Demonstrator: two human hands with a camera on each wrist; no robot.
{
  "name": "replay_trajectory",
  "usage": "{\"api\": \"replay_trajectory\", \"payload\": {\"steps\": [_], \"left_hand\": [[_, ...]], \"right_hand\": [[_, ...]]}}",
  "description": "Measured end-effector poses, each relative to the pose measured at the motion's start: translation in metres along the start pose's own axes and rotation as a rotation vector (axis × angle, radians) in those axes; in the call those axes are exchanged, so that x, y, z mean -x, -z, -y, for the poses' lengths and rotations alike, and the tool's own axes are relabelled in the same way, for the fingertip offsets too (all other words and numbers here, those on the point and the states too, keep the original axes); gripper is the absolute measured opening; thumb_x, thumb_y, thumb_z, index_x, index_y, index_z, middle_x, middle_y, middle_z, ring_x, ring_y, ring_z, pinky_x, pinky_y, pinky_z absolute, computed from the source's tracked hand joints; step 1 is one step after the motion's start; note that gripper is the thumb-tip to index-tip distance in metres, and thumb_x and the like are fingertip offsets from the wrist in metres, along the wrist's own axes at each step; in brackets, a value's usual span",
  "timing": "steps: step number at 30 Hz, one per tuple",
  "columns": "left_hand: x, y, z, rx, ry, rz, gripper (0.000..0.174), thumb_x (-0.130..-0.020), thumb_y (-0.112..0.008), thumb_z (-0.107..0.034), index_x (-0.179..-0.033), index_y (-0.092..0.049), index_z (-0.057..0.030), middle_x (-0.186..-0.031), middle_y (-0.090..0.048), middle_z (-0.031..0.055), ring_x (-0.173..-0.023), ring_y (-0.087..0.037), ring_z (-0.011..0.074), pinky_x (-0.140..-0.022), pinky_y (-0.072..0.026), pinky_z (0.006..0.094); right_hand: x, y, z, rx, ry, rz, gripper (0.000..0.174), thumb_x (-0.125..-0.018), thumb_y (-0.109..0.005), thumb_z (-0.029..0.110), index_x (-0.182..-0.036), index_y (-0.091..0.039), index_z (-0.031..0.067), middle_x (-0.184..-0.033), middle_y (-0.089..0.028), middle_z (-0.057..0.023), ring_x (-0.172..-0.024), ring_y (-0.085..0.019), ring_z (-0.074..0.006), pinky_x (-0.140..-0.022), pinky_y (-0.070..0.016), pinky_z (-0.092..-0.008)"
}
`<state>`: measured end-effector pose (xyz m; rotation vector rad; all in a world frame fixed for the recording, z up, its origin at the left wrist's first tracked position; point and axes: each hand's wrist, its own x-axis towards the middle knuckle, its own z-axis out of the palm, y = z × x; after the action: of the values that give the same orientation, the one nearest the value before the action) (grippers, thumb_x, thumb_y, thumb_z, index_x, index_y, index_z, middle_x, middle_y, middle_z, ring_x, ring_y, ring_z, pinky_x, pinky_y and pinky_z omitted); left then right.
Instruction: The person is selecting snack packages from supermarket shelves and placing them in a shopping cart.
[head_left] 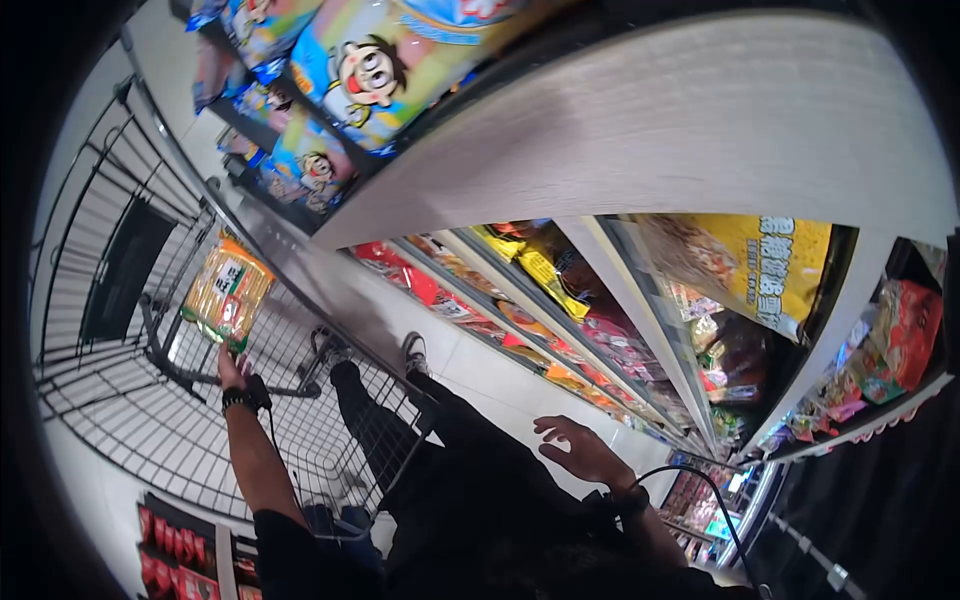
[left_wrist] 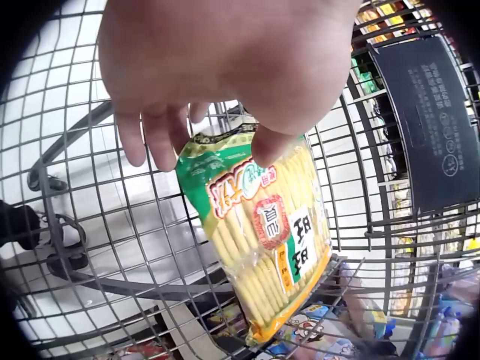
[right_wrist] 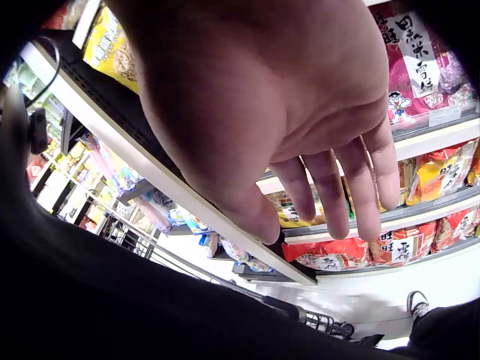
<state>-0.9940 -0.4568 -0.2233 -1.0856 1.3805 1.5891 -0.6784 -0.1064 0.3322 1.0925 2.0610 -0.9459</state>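
Note:
My left hand grips one end of a clear snack bag with green and orange ends, packed with pale stick-shaped snacks. In the left wrist view, thumb and fingers pinch the green end of the bag, which hangs inside the wire shopping cart. The dark wire mesh shows behind and around it. On the other side, my right hand hangs beside my body with loosely bent fingers and nothing in it. Seen from the right wrist, the hand is in front of the snack shelves.
Shelves of bagged snacks run along the right side, with a yellow bag on one. Blue snack bags lie on the display at the top. A dark panel is fixed to the cart. Red packs stand at lower left.

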Motion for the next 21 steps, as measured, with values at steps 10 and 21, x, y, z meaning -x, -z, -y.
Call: {"api": "replay_trajectory", "payload": {"steps": [10, 21], "left_hand": [[0.061, -0.036, -0.002, 0.250, -0.282, 0.007, 0.065, -0.089, -0.061, -0.040, -0.137, -0.031, -0.0090, -0.138, -0.038, 0.0102, -0.110, -0.052, 0.0290, -0.086, -0.0513, 0.0416], [0.337, -0.029, 0.048, 0.224, -0.742, -0.054, 0.042, -0.095, -0.054, -0.026, -0.127, -0.040, -0.0015, -0.116, -0.054, 0.0158, -0.095, -0.060, 0.0245, -0.080, -0.0539, 0.0366]], "right_hand": [[0.001, 0.010, -0.047, -0.055, 0.138, 0.027, 0.041, -0.089, -0.061, 0.022, -0.125, -0.049, 0.0072, -0.112, -0.061, -0.0123, -0.099, -0.062, -0.0242, -0.088, -0.0492, -0.0364], [-0.007, 0.027, -0.154, -0.003, 0.449, 0.045, 0.042, -0.088, -0.057, 0.031, -0.122, -0.052, 0.0079, -0.113, -0.060, -0.0118, -0.104, -0.059, -0.0283, -0.089, -0.0476, -0.0378]]}}
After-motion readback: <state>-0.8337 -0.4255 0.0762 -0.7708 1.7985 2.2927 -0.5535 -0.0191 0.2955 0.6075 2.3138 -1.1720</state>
